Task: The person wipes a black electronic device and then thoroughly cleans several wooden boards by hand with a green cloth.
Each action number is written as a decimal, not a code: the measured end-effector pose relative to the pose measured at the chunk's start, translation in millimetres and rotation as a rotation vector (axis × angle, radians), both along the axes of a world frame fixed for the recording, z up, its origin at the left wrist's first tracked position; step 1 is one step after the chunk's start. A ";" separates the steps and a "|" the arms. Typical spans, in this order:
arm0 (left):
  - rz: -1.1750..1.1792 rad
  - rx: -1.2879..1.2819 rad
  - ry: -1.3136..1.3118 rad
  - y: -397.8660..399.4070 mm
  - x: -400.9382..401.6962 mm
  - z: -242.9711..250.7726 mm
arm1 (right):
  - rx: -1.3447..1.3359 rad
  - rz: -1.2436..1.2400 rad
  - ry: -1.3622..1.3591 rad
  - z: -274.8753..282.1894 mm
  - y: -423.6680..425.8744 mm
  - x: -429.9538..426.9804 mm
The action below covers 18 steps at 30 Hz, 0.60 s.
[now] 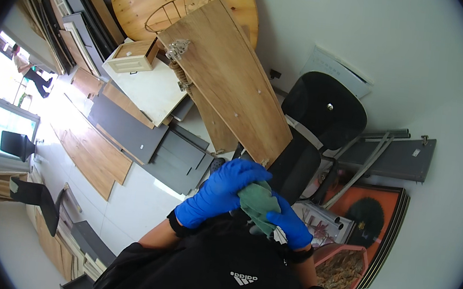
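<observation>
Both my hands wear blue gloves and hold a crumpled green cloth close in front of my body. My left hand grips its upper left side. At its lower right, my right hand has hold of the cloth. Just beyond my hands a wood-grain cabinet door panel lies slanted, its near end over the seat of a black office chair. Metal hinges are fixed at the panel's far corner. Fingertips are partly hidden by the cloth.
Grey panels and wood-grain boards lie on the tiled floor to the left. A small drawer stands on a white cabinet. Against the wall are a round wooden tabletop and framed pictures. A person is far off at left.
</observation>
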<state>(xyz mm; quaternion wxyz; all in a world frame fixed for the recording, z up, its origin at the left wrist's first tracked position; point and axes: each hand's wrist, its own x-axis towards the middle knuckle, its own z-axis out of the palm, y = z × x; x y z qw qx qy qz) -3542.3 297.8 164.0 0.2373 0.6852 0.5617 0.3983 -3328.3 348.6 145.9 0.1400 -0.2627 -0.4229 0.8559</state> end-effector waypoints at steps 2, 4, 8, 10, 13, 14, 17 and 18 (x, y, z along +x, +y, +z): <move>-0.031 0.018 -0.006 1.9 -0.6 -3.6 | -0.237 0.005 -0.032 13.4 1.2 -6.1; -0.075 -0.023 0.124 6.3 -5.1 -2.0 | -0.064 -0.082 -0.208 18.7 6.7 -17.7; -0.046 -0.074 0.186 13.2 -37.4 6.0 | 0.152 -0.362 -0.412 -5.6 29.3 -39.7; -0.063 -0.124 0.021 13.2 -68.7 3.8 | 0.094 -0.668 -0.410 -19.1 47.5 -50.5; 0.055 -0.179 -0.048 9.8 -130.0 -24.5 | -0.011 -0.665 -0.353 -19.9 79.6 -62.8; 0.182 -0.114 -0.001 8.0 -152.7 -28.0 | -0.028 -0.616 -0.407 -13.8 89.8 -76.0; 0.489 0.043 0.001 18.8 -217.1 -48.4 | 0.280 -0.534 -0.400 20.2 109.5 -160.2; 0.501 0.049 -0.022 25.6 -237.5 -55.1 | 0.384 -0.474 -0.425 11.3 128.0 -178.9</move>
